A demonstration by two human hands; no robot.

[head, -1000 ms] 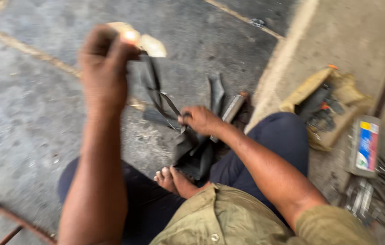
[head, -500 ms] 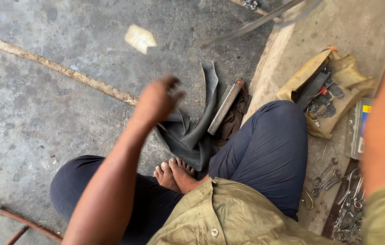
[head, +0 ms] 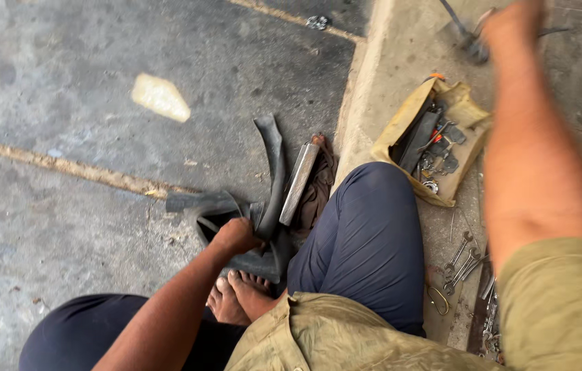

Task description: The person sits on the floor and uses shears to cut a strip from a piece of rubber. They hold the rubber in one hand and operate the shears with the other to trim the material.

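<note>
Black rubber inner tube (head: 249, 220) laid crumpled on concrete floor (head: 64, 206), just ahead of bare feet (head: 239, 299). Tube clutched by left hand (head: 236, 235), fingers closed on folded edge. One strip curved upward beside metal bar (head: 299, 183). Right hand (head: 510, 24) raised, blurred; grip cannot be told.

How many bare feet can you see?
2: both feet lie crossed together on the concrete floor between the knees, just below the left hand gripping the black rubber tube.

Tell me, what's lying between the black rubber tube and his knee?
In the head view, a flat metal bar on a brown rag lies between the tube and the knee.
</note>
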